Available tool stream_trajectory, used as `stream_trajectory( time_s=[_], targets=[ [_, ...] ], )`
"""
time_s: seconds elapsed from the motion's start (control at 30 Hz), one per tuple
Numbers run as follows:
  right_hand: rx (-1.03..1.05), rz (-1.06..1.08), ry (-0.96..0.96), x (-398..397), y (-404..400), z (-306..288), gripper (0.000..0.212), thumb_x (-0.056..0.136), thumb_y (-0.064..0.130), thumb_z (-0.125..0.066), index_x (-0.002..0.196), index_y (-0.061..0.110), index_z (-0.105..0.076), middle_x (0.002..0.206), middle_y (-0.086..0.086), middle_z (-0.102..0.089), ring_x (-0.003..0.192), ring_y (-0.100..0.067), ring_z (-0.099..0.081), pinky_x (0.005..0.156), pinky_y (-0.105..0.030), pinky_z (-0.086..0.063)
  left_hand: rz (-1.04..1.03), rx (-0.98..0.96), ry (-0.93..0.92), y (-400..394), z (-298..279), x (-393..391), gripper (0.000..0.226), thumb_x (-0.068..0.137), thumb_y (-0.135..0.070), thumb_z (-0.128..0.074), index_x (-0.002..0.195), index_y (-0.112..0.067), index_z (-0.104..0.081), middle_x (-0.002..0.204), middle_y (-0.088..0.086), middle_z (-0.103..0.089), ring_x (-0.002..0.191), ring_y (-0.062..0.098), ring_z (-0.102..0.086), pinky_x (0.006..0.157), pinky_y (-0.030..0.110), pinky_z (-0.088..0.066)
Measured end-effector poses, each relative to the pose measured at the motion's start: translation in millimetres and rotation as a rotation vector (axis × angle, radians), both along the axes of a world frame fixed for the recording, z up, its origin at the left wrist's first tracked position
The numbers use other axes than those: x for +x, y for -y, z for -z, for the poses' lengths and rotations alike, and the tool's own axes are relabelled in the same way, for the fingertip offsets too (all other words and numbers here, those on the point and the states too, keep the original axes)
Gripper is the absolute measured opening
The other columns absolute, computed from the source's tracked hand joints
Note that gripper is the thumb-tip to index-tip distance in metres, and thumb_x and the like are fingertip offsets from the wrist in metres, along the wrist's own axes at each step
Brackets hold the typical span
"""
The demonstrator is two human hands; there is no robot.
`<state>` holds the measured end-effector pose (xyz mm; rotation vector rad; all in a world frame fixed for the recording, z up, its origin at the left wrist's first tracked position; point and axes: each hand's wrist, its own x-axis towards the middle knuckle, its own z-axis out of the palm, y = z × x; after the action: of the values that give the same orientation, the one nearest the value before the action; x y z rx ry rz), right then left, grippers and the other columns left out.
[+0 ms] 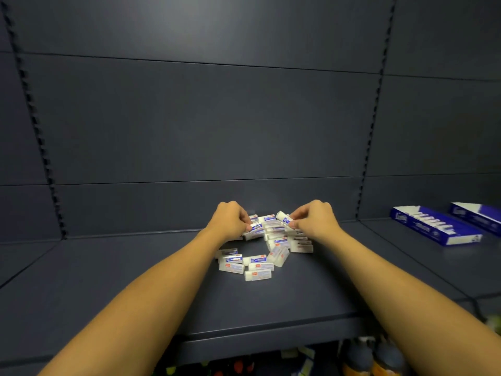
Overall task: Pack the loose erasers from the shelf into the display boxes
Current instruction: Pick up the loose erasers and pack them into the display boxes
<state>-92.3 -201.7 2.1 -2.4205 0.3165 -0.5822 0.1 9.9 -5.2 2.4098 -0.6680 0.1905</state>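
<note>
A heap of several loose white erasers (276, 240) with blue and red sleeves lies in the middle of the dark shelf (135, 280). My left hand (230, 219) curls over the heap's left side and pinches one eraser (255, 227). At the heap's right side my right hand (315, 218) pinches another eraser (284, 217), lifted a little above the rest. Two blue and white display boxes stand at the far right: the nearer box (436, 225) holds a row of erasers, the farther box (477, 215) is cut off by the frame edge.
The shelf's dark back panel (203, 118) rises just behind the heap, with slotted uprights at left and right. Below the shelf's front edge (257, 340) a lower level shows bottles (379, 356) and other coloured goods.
</note>
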Motion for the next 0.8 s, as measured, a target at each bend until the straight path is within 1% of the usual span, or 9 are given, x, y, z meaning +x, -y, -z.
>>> stream_trajectory(
  time_s=[0.1,0.23,0.33,0.47,0.57,0.7,0.77,0.8],
  targets=[
    [-0.032,0.042,-0.018,-15,17,3,0.016,0.077,0.017,-0.082,0.092,0.021,-0.081,0.091,0.001,-0.075,0.087,-0.013,-0.066,0.082,-0.028,-0.054,0.019,-0.007,-0.003,17,0,-8,0.009,0.084,-0.009,-0.080,0.092,-0.011,-0.081,0.097,0.004,-0.075,0.094,0.016,-0.068,0.088,0.031,-0.056],
    [-0.034,0.090,-0.029,-38,44,-3,0.010,0.077,0.020,-0.082,0.084,0.026,-0.080,0.081,0.005,-0.073,0.081,-0.011,-0.066,0.077,-0.032,-0.057,0.045,0.002,-0.003,40,-6,-22,0.006,0.083,-0.012,-0.081,0.089,-0.013,-0.081,0.095,0.003,-0.076,0.092,0.015,-0.068,0.090,0.035,-0.057],
    [-0.031,0.111,-0.023,-59,67,-6,0.012,0.076,0.021,-0.083,0.088,0.025,-0.081,0.081,0.005,-0.072,0.079,-0.009,-0.064,0.074,-0.030,-0.056,0.055,0.013,0.017,61,-14,-36,0.008,0.082,-0.012,-0.082,0.091,-0.013,-0.081,0.095,0.003,-0.077,0.092,0.015,-0.068,0.091,0.033,-0.056],
    [-0.027,0.132,-0.046,-92,102,-2,0.015,0.077,0.020,-0.083,0.092,0.023,-0.080,0.090,0.001,-0.073,0.084,-0.014,-0.065,0.077,-0.032,-0.056,0.060,0.027,0.030,95,-18,-60,0.007,0.081,-0.013,-0.082,0.088,-0.015,-0.081,0.091,0.002,-0.076,0.092,0.015,-0.067,0.091,0.032,-0.055],
    [-0.017,0.152,-0.065,-118,128,1,0.013,0.077,0.021,-0.083,0.089,0.024,-0.080,0.091,0.001,-0.073,0.086,-0.016,-0.066,0.079,-0.035,-0.057,0.077,0.064,0.051,122,-16,-84,0.007,0.081,-0.014,-0.081,0.086,-0.018,-0.081,0.091,0.003,-0.076,0.094,0.016,-0.067,0.090,0.032,-0.055],
    [-0.052,0.178,-0.093,-154,159,4,0.007,0.076,0.024,-0.083,0.081,0.027,-0.079,0.087,0.003,-0.073,0.085,-0.014,-0.065,0.079,-0.037,-0.057,0.081,0.099,0.050,155,-13,-119,0.008,0.082,-0.016,-0.078,0.088,-0.021,-0.081,0.091,0.002,-0.075,0.088,0.017,-0.067,0.085,0.034,-0.057],
    [-0.064,0.183,-0.090,-170,174,4,0.008,0.076,0.025,-0.082,0.076,0.030,-0.077,0.082,0.006,-0.072,0.085,-0.014,-0.065,0.079,-0.037,-0.057,0.079,0.100,0.055,171,-12,-135,0.009,0.081,-0.016,-0.077,0.087,-0.021,-0.081,0.088,0.002,-0.075,0.086,0.018,-0.068,0.081,0.035,-0.059],
    [-0.067,0.184,-0.090,-177,181,3,0.010,0.075,0.025,-0.082,0.073,0.031,-0.075,0.080,0.007,-0.072,0.084,-0.014,-0.065,0.079,-0.038,-0.057,0.081,0.106,0.062,179,-12,-142,0.009,0.081,-0.017,-0.077,0.087,-0.022,-0.081,0.087,0.002,-0.075,0.087,0.018,-0.068,0.082,0.035,-0.058]
  ],
)
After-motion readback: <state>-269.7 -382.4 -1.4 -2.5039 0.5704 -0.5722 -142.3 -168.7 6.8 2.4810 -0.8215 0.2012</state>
